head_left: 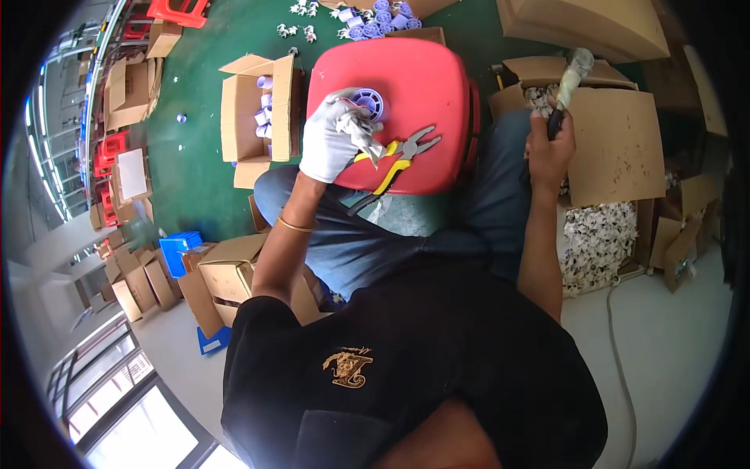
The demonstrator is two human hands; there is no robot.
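Observation:
My left hand [332, 141] wears a white glove and rests on a red plastic stool [422, 86], closed around a small white part [361, 125]. A purple spool [367, 102] lies on the stool just beyond the glove. Pliers with yellow handles [402, 156] lie on the stool beside that hand. My right hand [549, 148] is bare and raised over a cardboard box, gripping a dark-handled tool [569, 82] whose upper end is wrapped in pale cloth.
An open carton with purple spools [262, 109] stands left of the stool. A box of white parts [598, 234] sits at my right. More cartons [226, 273], red stools [178, 9] and a blue crate [178, 248] lie around on the green floor.

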